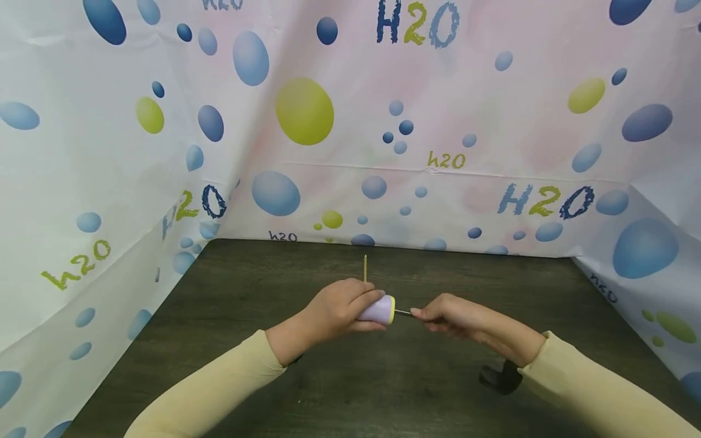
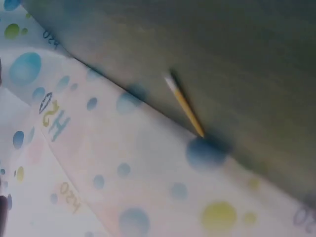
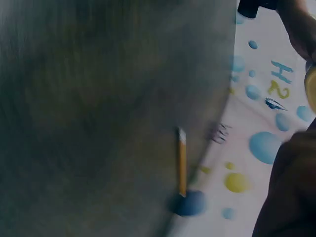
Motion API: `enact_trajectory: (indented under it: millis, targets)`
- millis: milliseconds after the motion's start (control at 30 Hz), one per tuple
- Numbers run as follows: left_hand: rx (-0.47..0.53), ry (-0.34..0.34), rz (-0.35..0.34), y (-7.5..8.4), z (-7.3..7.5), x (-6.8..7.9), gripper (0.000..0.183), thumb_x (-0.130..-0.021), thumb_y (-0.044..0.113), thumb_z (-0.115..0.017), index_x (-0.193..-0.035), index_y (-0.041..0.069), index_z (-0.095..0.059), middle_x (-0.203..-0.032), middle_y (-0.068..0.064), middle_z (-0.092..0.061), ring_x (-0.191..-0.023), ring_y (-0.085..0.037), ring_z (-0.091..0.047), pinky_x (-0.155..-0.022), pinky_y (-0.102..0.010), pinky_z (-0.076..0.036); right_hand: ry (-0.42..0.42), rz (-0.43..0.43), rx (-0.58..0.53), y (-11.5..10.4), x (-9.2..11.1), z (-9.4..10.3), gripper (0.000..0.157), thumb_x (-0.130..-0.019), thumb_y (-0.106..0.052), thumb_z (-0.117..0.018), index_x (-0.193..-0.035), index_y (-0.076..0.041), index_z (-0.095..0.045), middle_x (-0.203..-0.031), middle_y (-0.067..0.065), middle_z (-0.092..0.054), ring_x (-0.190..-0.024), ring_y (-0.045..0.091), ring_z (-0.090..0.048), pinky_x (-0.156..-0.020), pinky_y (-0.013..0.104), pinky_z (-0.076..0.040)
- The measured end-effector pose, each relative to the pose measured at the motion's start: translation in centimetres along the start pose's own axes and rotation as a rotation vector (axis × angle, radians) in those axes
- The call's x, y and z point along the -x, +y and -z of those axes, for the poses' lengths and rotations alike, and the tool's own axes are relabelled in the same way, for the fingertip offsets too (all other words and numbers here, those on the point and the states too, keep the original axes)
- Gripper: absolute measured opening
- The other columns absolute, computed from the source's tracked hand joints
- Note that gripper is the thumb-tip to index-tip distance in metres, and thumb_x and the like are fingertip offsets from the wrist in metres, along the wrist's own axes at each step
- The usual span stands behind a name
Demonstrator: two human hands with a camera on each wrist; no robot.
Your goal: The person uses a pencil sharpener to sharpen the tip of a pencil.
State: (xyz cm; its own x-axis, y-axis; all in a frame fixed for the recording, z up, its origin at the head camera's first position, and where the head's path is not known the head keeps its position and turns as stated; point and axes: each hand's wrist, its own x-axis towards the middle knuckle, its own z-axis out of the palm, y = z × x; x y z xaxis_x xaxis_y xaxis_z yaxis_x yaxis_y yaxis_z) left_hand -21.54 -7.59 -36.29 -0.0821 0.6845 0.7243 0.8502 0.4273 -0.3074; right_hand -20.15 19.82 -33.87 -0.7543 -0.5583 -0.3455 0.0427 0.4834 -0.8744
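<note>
My left hand grips a lilac cylinder with a yellow rim, held on its side above the table with the rimmed end facing right. My right hand pinches a thin dark rod between thumb and fingers. The rod runs to the cylinder's rimmed end; I cannot tell how far it goes in. In the right wrist view the yellowish end of the cylinder shows at the right edge, between the left hand and the dark right hand. The left wrist view shows neither the cylinder nor the rod.
A slim yellow pencil-like stick with a whitish near end lies on the dark wooden table, behind the left hand. It points at the back wall sheet, which is printed with bubbles. Similar sheets enclose both sides.
</note>
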Motion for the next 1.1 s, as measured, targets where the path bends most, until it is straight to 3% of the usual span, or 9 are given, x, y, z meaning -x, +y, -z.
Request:
enact_trajectory:
  millis: [100, 200, 333, 433, 600, 767, 900, 1000, 1100]
  targets:
    - [-0.003, 0.003, -0.032, -0.2, -0.1, 0.2, 0.064, -0.065, 0.046, -0.095, -0.108, 0.005, -0.071, -0.096, -0.003, -0.073, -0.084, -0.014, -0.071, -0.077, -0.027, -0.06, -0.088, -0.066, -0.025, 0.1, -0.2, 0.3, 0.049, -0.107, -0.036, -0.048, -0.065, -0.013, -0.054, -0.05, -0.011, -0.028, -0.043, 0.004, -0.016, -0.043, 0.02, -0.019]
    - [0.18, -0.163, 0.217, -0.1, 0.2, 0.0, 0.055, -0.075, 0.042, -0.091, -0.112, 0.006, -0.072, -0.099, -0.004, -0.076, -0.082, -0.014, -0.071, -0.072, -0.025, -0.058, 0.042, 0.102, 0.179, -0.1, -0.2, 0.3, 0.048, -0.108, -0.038, -0.049, -0.077, -0.005, -0.068, -0.055, -0.011, -0.043, -0.046, 0.003, -0.027, -0.047, 0.022, -0.029]
    - [0.615, -0.403, 0.778, -0.6, 0.8, -0.8, 0.042, -0.091, 0.038, -0.078, -0.116, 0.005, -0.074, -0.099, -0.009, -0.077, -0.074, -0.012, -0.067, -0.064, -0.025, -0.054, 0.432, 0.525, 0.733, -0.5, 0.0, -0.1, 0.054, -0.106, -0.053, -0.044, -0.097, -0.009, -0.075, -0.074, -0.008, -0.066, -0.057, 0.001, -0.046, -0.054, 0.022, -0.04]
    - [1.002, -0.512, 1.126, -1.3, 1.3, -1.2, 0.044, -0.099, 0.038, -0.065, -0.119, -0.001, -0.072, -0.093, -0.012, -0.072, -0.068, -0.01, -0.066, -0.065, -0.027, -0.057, 0.742, 0.922, 1.105, -0.7, -0.2, 0.0, 0.054, -0.106, -0.053, -0.04, -0.097, -0.011, -0.072, -0.076, -0.005, -0.065, -0.058, 0.004, -0.049, -0.05, 0.021, -0.039]
    - [1.454, -0.68, 1.379, -2.0, 1.9, -1.6, 0.049, -0.107, 0.041, -0.047, -0.119, -0.005, -0.063, -0.085, -0.006, -0.065, -0.06, -0.008, -0.063, -0.062, -0.023, -0.057, 1.0, 1.426, 1.362, -1.0, -0.9, 0.4, 0.035, -0.109, -0.029, -0.052, -0.088, -0.007, -0.07, -0.066, -0.001, -0.054, -0.052, 0.011, -0.04, -0.044, 0.022, -0.035]
    - [1.491, -0.737, 1.414, -1.3, 2.0, -1.7, 0.048, -0.106, 0.041, -0.049, -0.114, -0.004, -0.064, -0.083, -0.007, -0.067, -0.059, -0.007, -0.063, -0.061, -0.022, -0.057, 1.049, 1.555, 1.364, -0.8, -1.4, 0.0, 0.037, -0.107, -0.023, -0.054, -0.076, -0.008, -0.067, -0.059, -0.001, -0.05, -0.047, 0.011, -0.037, -0.04, 0.023, -0.034]
    - [1.211, -0.613, 1.288, -0.6, 2.0, -1.6, 0.045, -0.101, 0.036, -0.062, -0.112, -0.006, -0.072, -0.087, -0.013, -0.071, -0.063, -0.008, -0.064, -0.063, -0.027, -0.058, 0.978, 1.357, 1.256, -0.6, -1.3, -0.8, 0.046, -0.11, -0.032, -0.047, -0.074, -0.011, -0.066, -0.058, -0.004, -0.055, -0.045, 0.008, -0.045, -0.04, 0.021, -0.035]
    - [0.859, -0.447, 1.01, -0.1, 1.8, -1.3, 0.038, -0.092, 0.032, -0.075, -0.11, -0.001, -0.075, -0.094, -0.013, -0.075, -0.068, -0.009, -0.064, -0.063, -0.025, -0.055, 0.772, 0.992, 1.034, -0.6, -0.8, -1.2, 0.051, -0.108, -0.045, -0.046, -0.076, -0.015, -0.071, -0.057, -0.01, -0.055, -0.045, 0.001, -0.041, -0.042, 0.019, -0.031]
    - [0.411, -0.257, 0.506, 0.0, 1.4, -0.8, 0.045, -0.081, 0.035, -0.088, -0.109, 0.002, -0.074, -0.097, -0.009, -0.076, -0.076, -0.013, -0.068, -0.067, -0.023, -0.056, 0.382, 0.537, 0.554, -0.9, -0.3, -0.9, 0.05, -0.107, -0.042, -0.05, -0.072, -0.011, -0.067, -0.053, -0.012, -0.043, -0.045, 0.0, -0.028, -0.045, 0.021, -0.025]
